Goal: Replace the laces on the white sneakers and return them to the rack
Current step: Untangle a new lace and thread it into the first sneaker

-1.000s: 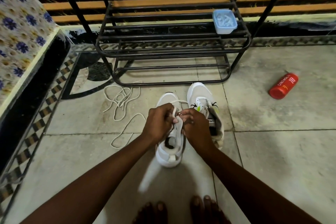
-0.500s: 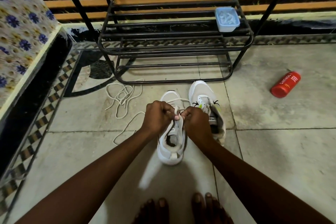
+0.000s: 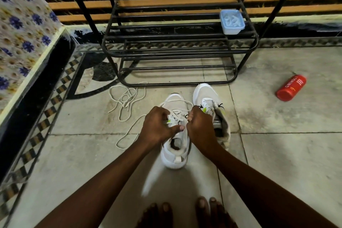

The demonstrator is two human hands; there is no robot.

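Observation:
Two white sneakers stand side by side on the tiled floor, toes toward the black metal rack (image 3: 246,46). Both my hands are over the left sneaker (image 3: 174,155). My left hand (image 3: 158,127) pinches its white lace (image 3: 175,115) at the eyelets, thumb stretched across the tongue. My right hand (image 3: 200,126) is curled round the other end of that lace, which loops over the toe. The right sneaker (image 3: 205,94) has no lace and its tongue is open. A loose white lace (image 3: 125,98) lies tangled on the floor to the left.
A pale blue plastic box (image 3: 232,22) sits on the rack's middle shelf at the right. A red bottle (image 3: 290,89) lies on the floor at the right. A floral-covered ledge (image 3: 22,29) runs along the left. My bare toes (image 3: 187,213) show at the bottom edge.
Both hands have shifted a little toward the toe of the left sneaker and apart, drawing the lace tighter. The crossed lace now shows between them.

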